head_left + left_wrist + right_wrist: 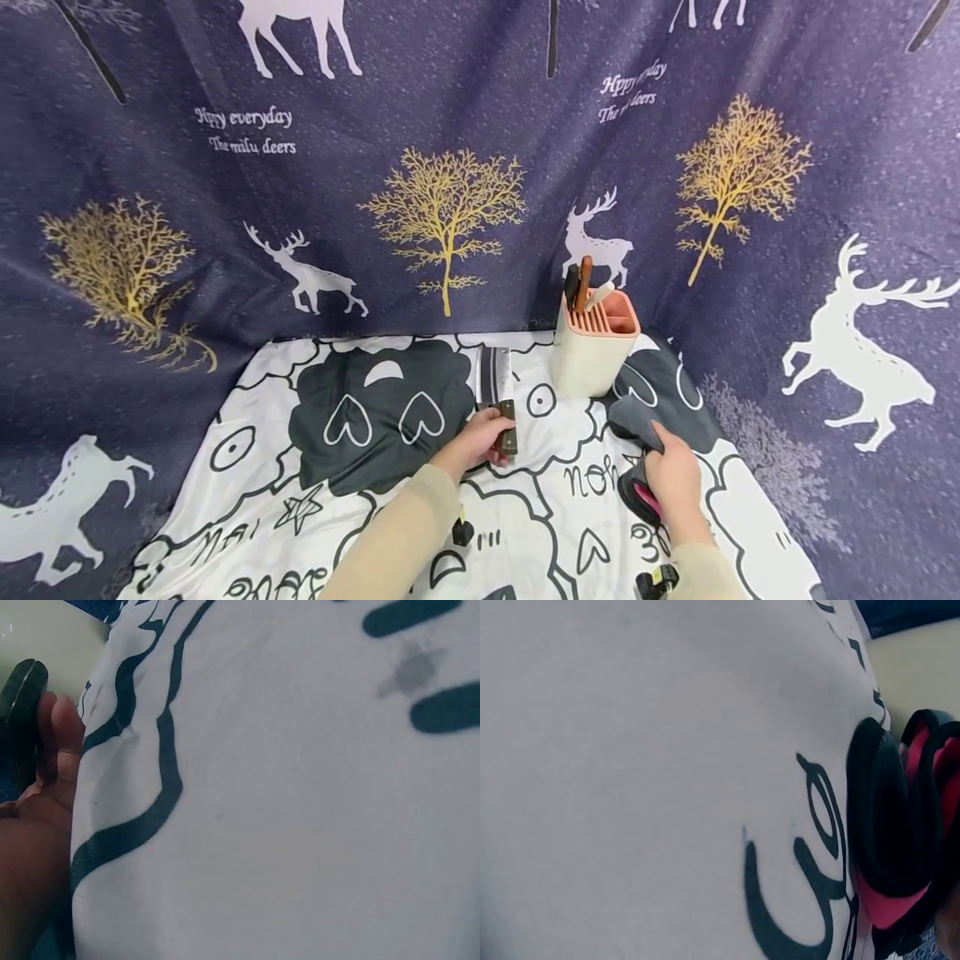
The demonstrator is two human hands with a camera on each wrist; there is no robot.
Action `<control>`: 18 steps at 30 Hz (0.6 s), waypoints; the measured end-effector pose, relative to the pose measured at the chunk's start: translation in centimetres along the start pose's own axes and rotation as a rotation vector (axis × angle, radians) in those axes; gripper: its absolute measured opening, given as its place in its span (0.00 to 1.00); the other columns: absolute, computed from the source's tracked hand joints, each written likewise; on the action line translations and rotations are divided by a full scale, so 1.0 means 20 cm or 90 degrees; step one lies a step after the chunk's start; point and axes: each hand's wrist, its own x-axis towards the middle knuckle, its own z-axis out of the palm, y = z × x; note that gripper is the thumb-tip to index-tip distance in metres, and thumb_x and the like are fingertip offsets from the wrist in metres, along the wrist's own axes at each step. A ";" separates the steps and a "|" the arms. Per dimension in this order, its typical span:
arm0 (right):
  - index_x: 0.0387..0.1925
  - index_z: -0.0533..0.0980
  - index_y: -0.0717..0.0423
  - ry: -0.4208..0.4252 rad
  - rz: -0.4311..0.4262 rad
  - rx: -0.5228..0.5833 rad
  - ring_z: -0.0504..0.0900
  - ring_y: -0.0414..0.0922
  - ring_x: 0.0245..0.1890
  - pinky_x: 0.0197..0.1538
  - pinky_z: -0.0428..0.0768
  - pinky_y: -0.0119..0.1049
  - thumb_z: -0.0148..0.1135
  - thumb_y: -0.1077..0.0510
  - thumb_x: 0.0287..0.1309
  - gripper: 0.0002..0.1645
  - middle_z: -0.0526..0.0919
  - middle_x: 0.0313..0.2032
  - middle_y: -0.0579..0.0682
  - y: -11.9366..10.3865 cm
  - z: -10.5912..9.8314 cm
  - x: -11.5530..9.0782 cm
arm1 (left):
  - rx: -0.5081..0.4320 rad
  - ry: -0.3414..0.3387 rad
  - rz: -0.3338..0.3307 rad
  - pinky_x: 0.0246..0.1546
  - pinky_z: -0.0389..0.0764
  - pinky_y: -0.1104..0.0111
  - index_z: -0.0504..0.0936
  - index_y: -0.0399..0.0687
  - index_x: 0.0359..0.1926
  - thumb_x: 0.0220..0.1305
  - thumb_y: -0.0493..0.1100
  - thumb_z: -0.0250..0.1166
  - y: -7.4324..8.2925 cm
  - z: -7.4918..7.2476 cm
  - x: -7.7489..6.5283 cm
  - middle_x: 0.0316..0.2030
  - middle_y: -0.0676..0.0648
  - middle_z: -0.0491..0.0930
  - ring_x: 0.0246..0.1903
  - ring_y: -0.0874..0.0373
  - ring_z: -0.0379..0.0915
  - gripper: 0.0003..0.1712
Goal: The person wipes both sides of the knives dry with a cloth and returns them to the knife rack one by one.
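Observation:
A cleaver [492, 375] lies on the patterned cloth, its broad blade pointing away and showing a dark stripe. My left hand [480, 437] holds its dark riveted handle [508, 429]; in the left wrist view the fingers [66, 727] lie against the handle end [26, 686]. My right hand [675, 471] pinches a soft dark grey piece [636, 421] with thumb and fingers. Just below that hand rests a black-edged item with pink [641, 493]. The right wrist view shows folded black and pink material [889, 817]; whether it joins the grey piece, I cannot tell.
A cream knife block [588, 362] with a coral slotted top stands at the back right, several handles [585, 279] sticking out. Behind the table hangs a dark blue deer-print curtain [480, 108]. White cloth [510, 517] with black drawings covers the table.

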 end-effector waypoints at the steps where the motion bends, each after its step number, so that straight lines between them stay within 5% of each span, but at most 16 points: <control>1: 0.70 0.73 0.54 0.020 0.003 0.020 0.74 0.72 0.63 0.62 0.74 0.67 0.46 0.66 0.54 0.38 0.77 0.64 0.70 0.01 0.00 -0.01 | 0.000 -0.004 -0.001 0.14 0.80 0.68 0.71 0.41 0.45 0.70 0.43 0.60 0.00 0.00 0.00 0.19 0.46 0.77 0.12 0.58 0.75 0.10; 11: 0.68 0.75 0.53 0.132 0.041 0.152 0.76 0.72 0.62 0.65 0.71 0.68 0.49 0.65 0.63 0.32 0.79 0.62 0.69 0.07 -0.01 -0.01 | -0.037 -0.038 0.004 0.18 0.81 0.66 0.69 0.43 0.49 0.73 0.43 0.60 0.05 -0.04 -0.05 0.22 0.47 0.77 0.15 0.57 0.75 0.12; 18: 0.72 0.71 0.50 0.164 0.115 0.217 0.71 0.70 0.68 0.71 0.67 0.64 0.50 0.64 0.63 0.35 0.75 0.67 0.67 0.10 -0.10 -0.03 | -0.003 -0.056 0.029 0.21 0.80 0.65 0.68 0.43 0.59 0.73 0.45 0.60 0.14 -0.06 -0.21 0.29 0.46 0.76 0.21 0.56 0.76 0.20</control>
